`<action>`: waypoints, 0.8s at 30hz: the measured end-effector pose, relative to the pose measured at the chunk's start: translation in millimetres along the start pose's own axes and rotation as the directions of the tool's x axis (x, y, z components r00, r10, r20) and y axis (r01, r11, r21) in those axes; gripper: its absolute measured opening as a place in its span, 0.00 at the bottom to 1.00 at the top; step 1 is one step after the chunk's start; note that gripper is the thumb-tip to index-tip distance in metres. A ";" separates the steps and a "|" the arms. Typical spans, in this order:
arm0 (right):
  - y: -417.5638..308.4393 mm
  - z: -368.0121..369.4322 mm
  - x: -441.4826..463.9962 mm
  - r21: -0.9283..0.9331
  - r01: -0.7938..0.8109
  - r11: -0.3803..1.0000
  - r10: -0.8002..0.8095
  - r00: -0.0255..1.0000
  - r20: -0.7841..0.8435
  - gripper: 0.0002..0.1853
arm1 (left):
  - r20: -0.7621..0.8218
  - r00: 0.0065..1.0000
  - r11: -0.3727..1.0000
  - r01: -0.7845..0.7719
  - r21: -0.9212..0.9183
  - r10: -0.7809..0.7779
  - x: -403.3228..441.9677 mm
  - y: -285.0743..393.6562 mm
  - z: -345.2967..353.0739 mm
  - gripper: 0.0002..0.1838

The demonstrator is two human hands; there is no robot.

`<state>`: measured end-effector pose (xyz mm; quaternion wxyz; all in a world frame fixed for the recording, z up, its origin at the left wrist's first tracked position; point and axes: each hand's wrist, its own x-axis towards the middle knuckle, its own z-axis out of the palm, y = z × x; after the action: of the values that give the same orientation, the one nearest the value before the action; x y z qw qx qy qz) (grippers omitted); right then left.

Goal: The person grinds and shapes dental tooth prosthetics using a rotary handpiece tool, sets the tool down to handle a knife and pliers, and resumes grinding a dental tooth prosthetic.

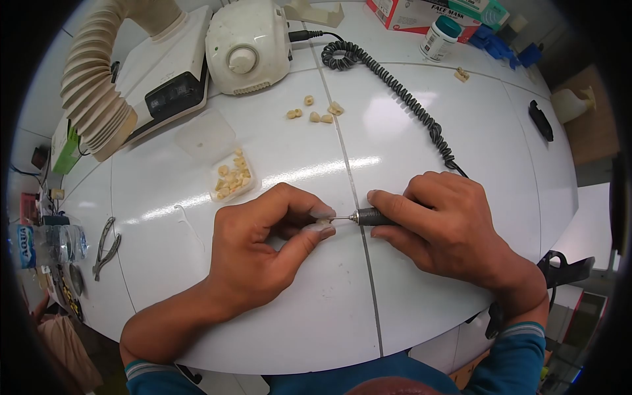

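Note:
My right hand (pixel 447 227) is wrapped round a black rotary handpiece (pixel 372 216), whose thin metal bit points left. Between the thumb and fingertips of my left hand (pixel 270 240) is a small pale piece (pixel 324 222), mostly hidden by the fingers, with the bit's tip at it. A coiled black cord (pixel 411 102) runs from behind my right hand to a white control box (pixel 247 46) with a knob. Left of centre, an open clear plastic box (pixel 254 186) holds several yellowish tooth-like pieces (pixel 234 176). Several more tooth-like pieces (pixel 321 118) lie on the white table beyond my hands.
A ribbed beige hose (pixel 99 85) stands at the upper left. Pliers (pixel 106 250) and a water bottle (pixel 56 245) are at the left. A white jar (pixel 440 39) and mask box (pixel 421 16) stand at the back. Part of another person (pixel 69 352) shows at lower left.

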<state>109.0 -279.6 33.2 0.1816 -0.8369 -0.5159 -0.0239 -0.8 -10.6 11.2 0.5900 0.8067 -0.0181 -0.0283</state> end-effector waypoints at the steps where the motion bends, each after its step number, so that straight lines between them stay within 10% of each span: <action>1: 0.2 0.4 0.0 0.003 0.001 1.000 -0.001 1.000 -0.004 0.15 | -0.004 1.000 1.000 0.011 -0.006 -0.011 -0.3 0.0 0.2 0.11; 24: -0.1 2.1 0.3 0.036 -0.014 0.999 0.014 1.000 0.002 0.14 | -0.054 0.998 0.997 -0.036 0.070 0.040 -0.1 0.2 1.2 0.12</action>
<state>108.7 -278.6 31.3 0.1964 -0.8371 -0.5104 -0.0127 -0.9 -11.8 11.0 0.5624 0.8266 -0.0182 0.0060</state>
